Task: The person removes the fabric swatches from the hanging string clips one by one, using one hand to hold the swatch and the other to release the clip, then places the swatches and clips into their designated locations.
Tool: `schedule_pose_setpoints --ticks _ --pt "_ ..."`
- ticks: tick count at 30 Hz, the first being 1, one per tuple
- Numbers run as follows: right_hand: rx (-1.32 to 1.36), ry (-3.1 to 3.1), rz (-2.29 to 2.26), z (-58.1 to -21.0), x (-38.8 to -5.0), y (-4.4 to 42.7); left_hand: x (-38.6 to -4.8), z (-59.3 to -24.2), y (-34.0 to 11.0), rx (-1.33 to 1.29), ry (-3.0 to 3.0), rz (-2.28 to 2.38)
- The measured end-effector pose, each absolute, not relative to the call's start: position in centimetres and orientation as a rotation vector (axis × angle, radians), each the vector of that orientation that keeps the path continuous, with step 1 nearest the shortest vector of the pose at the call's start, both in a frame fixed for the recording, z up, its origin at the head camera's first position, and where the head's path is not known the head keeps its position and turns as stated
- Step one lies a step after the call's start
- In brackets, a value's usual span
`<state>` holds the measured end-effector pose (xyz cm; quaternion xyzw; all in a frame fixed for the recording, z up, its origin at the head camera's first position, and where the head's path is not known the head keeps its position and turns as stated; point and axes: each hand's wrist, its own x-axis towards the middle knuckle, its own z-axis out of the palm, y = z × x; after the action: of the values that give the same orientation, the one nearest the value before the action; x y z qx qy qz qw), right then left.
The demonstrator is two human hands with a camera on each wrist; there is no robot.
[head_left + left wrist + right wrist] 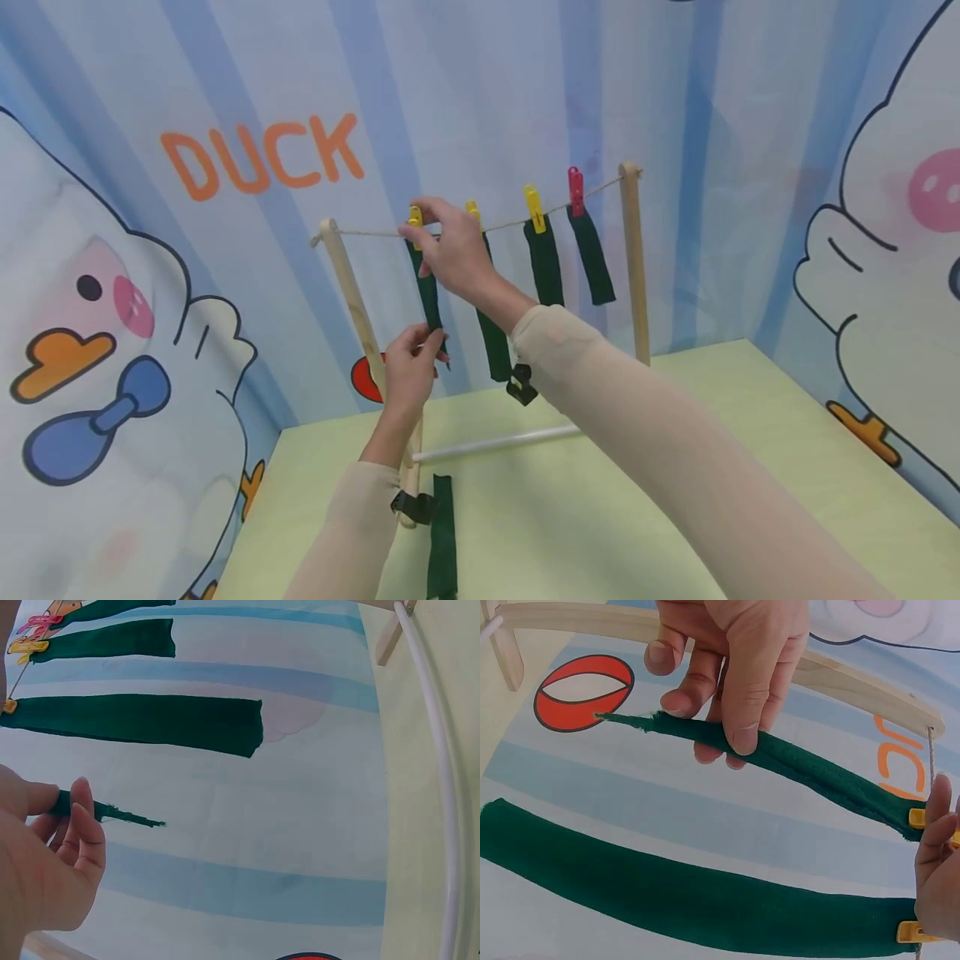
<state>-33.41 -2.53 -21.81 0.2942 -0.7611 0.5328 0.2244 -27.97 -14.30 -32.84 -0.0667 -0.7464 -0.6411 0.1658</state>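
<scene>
A dark green cloth strip hangs from a string by the leftmost yellow clothespin. My right hand is up at that clothespin, pinching it between thumb and fingers; in the right wrist view the hand partly hides it. Lower down, my left hand pinches the same strip near its bottom end, where a frayed tip sticks out past the fingers. Beside it hangs a second green strip on another yellow clothespin.
Further right hang a green strip on a yellow clothespin and another on a red one. Wooden posts carry the string, with a white rod low between them. Another green strip lies on the table.
</scene>
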Motion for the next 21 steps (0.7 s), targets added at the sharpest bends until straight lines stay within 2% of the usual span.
schedule_pose_setpoints --ticks 16,21 --pt "0.742 -1.963 1.463 -21.8 -33.9 -2.4 -27.8 -32.6 -14.2 -0.165 -2.125 -1.817" --pt "0.733 -1.904 1.425 -21.8 -34.0 -2.3 -29.0 -33.5 -14.5 -0.153 -2.128 -1.833"
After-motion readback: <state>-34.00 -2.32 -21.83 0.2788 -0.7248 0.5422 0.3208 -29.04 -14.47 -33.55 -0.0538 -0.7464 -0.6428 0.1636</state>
